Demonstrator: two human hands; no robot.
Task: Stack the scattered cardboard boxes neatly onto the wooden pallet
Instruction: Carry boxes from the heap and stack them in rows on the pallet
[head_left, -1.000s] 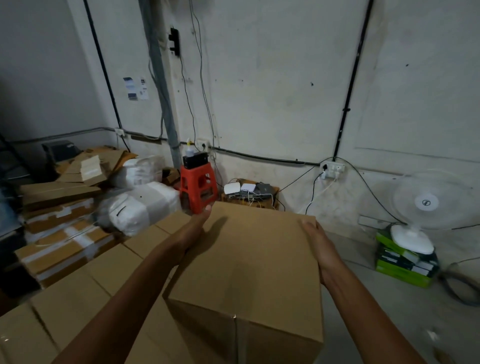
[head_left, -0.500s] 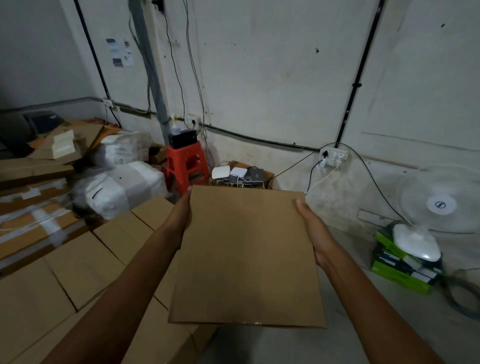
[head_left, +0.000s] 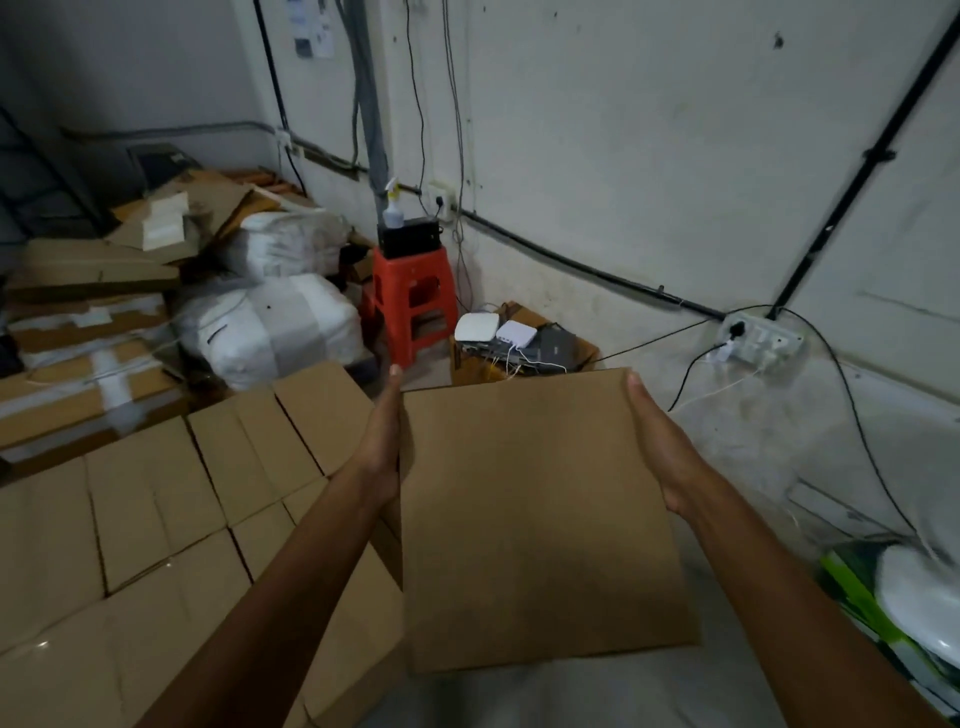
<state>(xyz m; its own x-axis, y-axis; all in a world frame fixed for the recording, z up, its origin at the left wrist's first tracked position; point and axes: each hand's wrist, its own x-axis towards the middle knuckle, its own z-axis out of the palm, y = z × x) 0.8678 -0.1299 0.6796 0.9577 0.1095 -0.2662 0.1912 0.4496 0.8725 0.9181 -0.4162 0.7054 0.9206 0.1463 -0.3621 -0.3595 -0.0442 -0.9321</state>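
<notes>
Plainly the step in hand is the carry. One cardboard box (head_left: 540, 519) is held up between the left hand (head_left: 382, 441) and the right hand (head_left: 660, 441), just to the right of the stacked boxes (head_left: 182, 493). Its plain top face is turned up towards the camera. Whether its left side touches the stack cannot be told, because the left hand lies in between.

The fingers (head_left: 392, 395) of both hands are straight and laid flat along opposite sides of the box. It is clamped by inward pressure of the palms, with no curled grip. Whether any fingertips hook underneath is hidden.

The stack is several boxes set edge to edge with level tops. The pallet itself does not show and is presumably beneath them. A red stool (head_left: 410, 296) stands beyond the stack's far right corner, and white sacks (head_left: 270, 327) lie behind the stack.

By my reading, placing has not begun. The next move calls for bringing the box square to the stack's right edge and lowering it flush with its neighbours. A palm clamp can slip, so the pressure should hold until the base is borne. Only then should the hands draw away outward.
</notes>
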